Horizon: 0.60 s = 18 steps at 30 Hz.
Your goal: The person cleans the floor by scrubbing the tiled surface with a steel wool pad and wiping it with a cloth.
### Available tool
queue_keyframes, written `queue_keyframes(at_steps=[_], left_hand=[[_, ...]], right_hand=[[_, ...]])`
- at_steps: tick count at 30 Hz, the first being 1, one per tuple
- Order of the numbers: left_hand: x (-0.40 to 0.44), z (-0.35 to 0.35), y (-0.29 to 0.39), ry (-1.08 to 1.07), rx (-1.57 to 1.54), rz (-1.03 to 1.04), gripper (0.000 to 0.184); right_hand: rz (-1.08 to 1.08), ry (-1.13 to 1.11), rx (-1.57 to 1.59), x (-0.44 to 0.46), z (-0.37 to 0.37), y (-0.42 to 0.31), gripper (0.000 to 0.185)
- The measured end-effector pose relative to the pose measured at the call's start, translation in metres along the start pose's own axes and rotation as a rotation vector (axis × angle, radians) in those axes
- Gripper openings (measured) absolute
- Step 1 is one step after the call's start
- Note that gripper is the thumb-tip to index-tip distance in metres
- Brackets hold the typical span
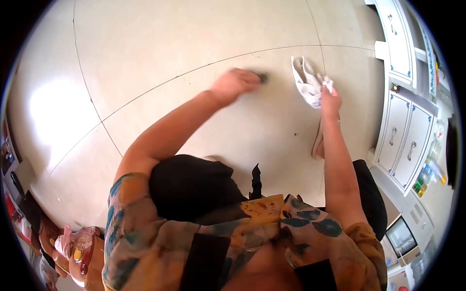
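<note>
My left hand [235, 85] is stretched out low over the tiled floor [252, 126], its fingers closed on a small dark object [262, 77]. Motion blurs that object, and its kind does not show. To the right, my right hand [331, 103] grips a bunched white cloth [308, 86] with greyish stains. The cloth hangs to the left of the fingers, close to the floor. A dark speck [295, 134] lies on the tiles between my two arms. Part of a shoe [319, 143] shows beside my right forearm.
White cabinets [399, 138] with handles line the right side, with bottles [429, 174] near them. A television-like screen [402, 235] stands at the lower right. Brown furniture with a pink item [73, 240] is at the lower left. Thin dark joints cross the floor.
</note>
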<state>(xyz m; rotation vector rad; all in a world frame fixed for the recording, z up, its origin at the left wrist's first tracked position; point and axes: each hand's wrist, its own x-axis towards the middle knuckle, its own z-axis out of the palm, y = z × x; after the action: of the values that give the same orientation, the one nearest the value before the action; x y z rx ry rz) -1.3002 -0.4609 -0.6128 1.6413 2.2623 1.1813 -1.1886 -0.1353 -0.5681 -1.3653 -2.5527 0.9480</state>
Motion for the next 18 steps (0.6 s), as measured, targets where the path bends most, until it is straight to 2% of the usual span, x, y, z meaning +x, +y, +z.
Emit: queue_keyframes(at_steps=[1,2,3,4,7,9,11,12,13,14,16,18], left_hand=[[-0.011,-0.002,-0.024,0.136,-0.268,-0.302,0.023],[-0.015,-0.025,-0.049,0.224,0.077,-0.172,0.018],[-0.012,-0.047,-0.060,0.248,0.096,-0.364,0.023],[-0.003,-0.065,-0.059,0.298,0.378,-0.314,0.025],[0.021,-0.026,-0.063,0.098,0.279,-0.190,0.029],[0.037,0.015,-0.017,-0.243,0.191,-0.167,0.033],[0.031,0.010,0.009,-0.230,0.246,0.014,0.035],[0.031,0.007,-0.006,-0.084,0.235,-0.057,0.033],[0.032,0.004,-0.026,-0.145,0.312,-0.236,0.034],[0.037,-0.013,-0.024,-0.121,0.288,-0.227,0.035],[0.037,-0.015,-0.021,-0.107,0.314,-0.167,0.035],[0.036,-0.010,-0.008,-0.223,0.315,-0.154,0.035]], right_hand=[[0.064,0.033,0.119,0.011,-0.006,0.007,0.025],[0.131,0.064,0.229,0.018,-0.012,0.016,0.025],[0.124,0.084,0.247,0.020,-0.019,0.020,0.023],[0.108,0.099,0.268,0.024,-0.025,0.018,0.022],[0.109,0.062,0.323,0.032,-0.023,0.007,0.021],[0.116,0.004,0.386,0.028,-0.009,-0.002,0.021],[-0.025,-0.023,0.267,0.017,-0.006,-0.022,0.023],[-0.056,-0.020,0.239,0.015,-0.007,-0.025,0.023],[-0.079,-0.017,0.206,0.011,-0.011,-0.024,0.023],[-0.050,-0.057,0.290,0.005,-0.017,-0.027,0.023],[0.002,-0.040,0.221,0.006,-0.024,-0.017,0.022],[0.044,-0.024,0.238,0.006,-0.026,-0.017,0.021]])
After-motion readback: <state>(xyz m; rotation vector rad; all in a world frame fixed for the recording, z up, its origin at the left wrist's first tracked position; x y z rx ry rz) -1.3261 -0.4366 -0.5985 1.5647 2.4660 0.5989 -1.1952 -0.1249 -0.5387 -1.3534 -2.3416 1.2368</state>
